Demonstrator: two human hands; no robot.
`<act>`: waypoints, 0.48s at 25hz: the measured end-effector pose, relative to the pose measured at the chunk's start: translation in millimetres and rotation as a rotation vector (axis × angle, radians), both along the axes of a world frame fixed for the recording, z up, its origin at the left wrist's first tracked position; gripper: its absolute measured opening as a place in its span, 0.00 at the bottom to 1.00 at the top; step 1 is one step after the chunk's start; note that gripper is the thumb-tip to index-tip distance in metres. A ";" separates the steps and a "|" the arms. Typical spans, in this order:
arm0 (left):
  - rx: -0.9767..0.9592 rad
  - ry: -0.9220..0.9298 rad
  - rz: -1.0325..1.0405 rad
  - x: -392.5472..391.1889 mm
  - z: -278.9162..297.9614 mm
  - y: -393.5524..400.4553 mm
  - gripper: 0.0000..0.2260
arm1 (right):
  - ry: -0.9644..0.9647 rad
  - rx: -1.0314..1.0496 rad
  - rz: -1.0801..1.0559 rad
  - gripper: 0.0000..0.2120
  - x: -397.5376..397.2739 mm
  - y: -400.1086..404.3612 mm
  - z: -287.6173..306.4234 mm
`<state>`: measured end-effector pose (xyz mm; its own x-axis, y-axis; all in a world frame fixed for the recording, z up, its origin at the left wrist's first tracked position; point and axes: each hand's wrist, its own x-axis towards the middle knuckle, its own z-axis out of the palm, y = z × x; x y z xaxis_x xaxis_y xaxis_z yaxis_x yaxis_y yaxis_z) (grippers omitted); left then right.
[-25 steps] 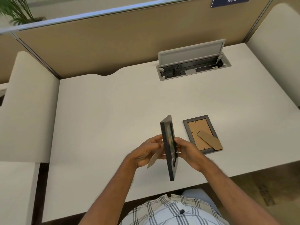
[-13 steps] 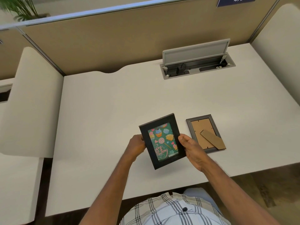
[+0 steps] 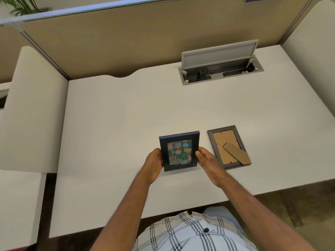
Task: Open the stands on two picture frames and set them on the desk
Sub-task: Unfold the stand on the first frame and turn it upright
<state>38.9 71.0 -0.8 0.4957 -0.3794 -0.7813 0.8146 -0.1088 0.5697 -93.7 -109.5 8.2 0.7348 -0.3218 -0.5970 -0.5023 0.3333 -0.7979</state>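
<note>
A dark picture frame (image 3: 179,151) with a green birthday picture stands upright on the white desk (image 3: 117,124), its front facing me. My left hand (image 3: 154,164) grips its left edge and my right hand (image 3: 206,160) holds its right edge. The stand behind it is hidden. A second grey frame (image 3: 228,146) lies face down just to the right, showing its brown cardboard back and a cardboard stand (image 3: 237,156) lying across it.
An open grey cable hatch (image 3: 220,65) sits in the desk at the back right. A tan partition wall (image 3: 145,38) runs along the back. White side panels (image 3: 32,109) flank the desk. The front edge is close to my body.
The dark frame went from edge-on in my hands to facing me, then from tilted to upright with its bottom edge at the desk. The grey frame has not moved.
</note>
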 end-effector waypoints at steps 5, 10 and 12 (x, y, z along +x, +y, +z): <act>0.035 0.001 0.067 5.7 -9.4 -3.9 0.15 | 0.042 -0.057 0.038 0.18 7.6 -3.6 -20.6; 0.023 0.039 0.111 9.3 -18.0 -4.5 0.13 | 0.062 -0.088 0.031 0.18 11.3 -1.9 -25.7; 0.020 0.034 0.104 9.7 -18.2 -5.2 0.13 | 0.062 -0.096 0.034 0.18 12.1 -2.7 -25.6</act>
<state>48.7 65.7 -19.0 0.5043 -0.3113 -0.8055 0.8411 -0.0342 0.5398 -81.7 -112.2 -17.4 0.7089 -0.3546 -0.6097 -0.5617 0.2390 -0.7921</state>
